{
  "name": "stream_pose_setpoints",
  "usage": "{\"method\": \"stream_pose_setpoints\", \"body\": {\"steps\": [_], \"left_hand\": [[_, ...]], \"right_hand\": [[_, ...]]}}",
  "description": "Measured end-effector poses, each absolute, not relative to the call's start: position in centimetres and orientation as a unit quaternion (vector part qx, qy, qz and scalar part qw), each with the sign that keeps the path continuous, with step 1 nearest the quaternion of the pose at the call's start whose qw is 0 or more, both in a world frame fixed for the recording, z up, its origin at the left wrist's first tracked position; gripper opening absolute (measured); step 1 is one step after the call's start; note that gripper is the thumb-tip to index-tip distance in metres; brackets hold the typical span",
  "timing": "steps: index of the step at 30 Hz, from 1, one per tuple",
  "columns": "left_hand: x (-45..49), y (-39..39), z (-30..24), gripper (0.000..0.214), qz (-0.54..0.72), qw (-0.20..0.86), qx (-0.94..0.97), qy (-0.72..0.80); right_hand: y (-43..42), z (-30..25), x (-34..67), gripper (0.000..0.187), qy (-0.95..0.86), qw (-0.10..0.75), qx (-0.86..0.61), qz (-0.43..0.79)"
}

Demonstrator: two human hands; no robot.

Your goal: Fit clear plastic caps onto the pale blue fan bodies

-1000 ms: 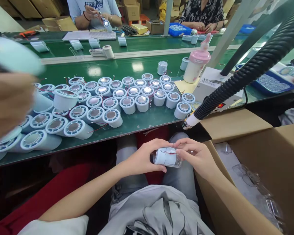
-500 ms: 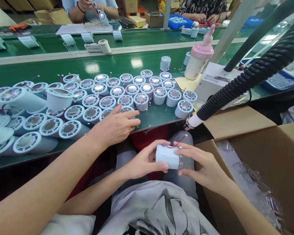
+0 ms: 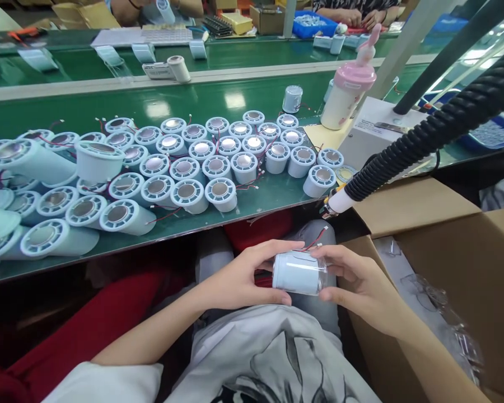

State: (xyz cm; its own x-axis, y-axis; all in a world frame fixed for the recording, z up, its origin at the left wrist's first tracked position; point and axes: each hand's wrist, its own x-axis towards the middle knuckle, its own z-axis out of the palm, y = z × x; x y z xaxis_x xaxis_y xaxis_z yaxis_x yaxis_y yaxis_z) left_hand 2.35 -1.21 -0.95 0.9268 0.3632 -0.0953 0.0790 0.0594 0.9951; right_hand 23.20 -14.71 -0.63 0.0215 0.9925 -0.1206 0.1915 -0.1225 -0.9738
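In my lap area lies a light-blue cylinder (image 3: 296,273) on its side, held between both hands. Clear plastic film wraps it and sticks out past its right end. A thin red and black wire lead with a small white plug rises from its top. My left hand (image 3: 256,274) grips the left end, thumb below and fingers above. At the right end, my right hand (image 3: 357,280) pinches the film edge between thumb and fingers. Many similar cylinders (image 3: 187,191) with ribbed ring ends and wire leads stand or lie on the green bench (image 3: 252,208) ahead.
A black corrugated hose (image 3: 424,117) with a white nozzle slants in from the right. Under it, an open cardboard box (image 3: 453,257) contains clear plastic sleeves (image 3: 430,296). A pink-lidded bottle (image 3: 348,84) stands behind. Two people work across the bench; a blue tray (image 3: 315,25) is there.
Another person's arm, which reached across from the left to the cylinders, has left the view. My hands still hold the cylinder, and more clear film shows at its right end.
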Motion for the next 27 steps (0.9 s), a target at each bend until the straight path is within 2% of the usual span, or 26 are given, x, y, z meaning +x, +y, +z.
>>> {"method": "stream_pose_setpoints", "body": {"steps": [9, 16, 27], "left_hand": [[2.0, -1.3, -0.4, 0.073, 0.107, 0.677, 0.708, 0.17], [1.7, -1.1, -0.7, 0.075, 0.116, 0.67, 0.718, 0.148], [1.6, -0.8, -0.9, 0.075, 0.134, 0.654, 0.735, 0.12]], "right_hand": [[-14.4, -0.8, 22.8, 0.038, -0.401, 0.46, -0.526, 0.593], [-13.9, -1.3, 22.1, 0.038, -0.323, 0.478, -0.51, 0.638], [-13.0, -1.5, 20.9, 0.054, -0.216, 0.44, -0.495, 0.718]]}}
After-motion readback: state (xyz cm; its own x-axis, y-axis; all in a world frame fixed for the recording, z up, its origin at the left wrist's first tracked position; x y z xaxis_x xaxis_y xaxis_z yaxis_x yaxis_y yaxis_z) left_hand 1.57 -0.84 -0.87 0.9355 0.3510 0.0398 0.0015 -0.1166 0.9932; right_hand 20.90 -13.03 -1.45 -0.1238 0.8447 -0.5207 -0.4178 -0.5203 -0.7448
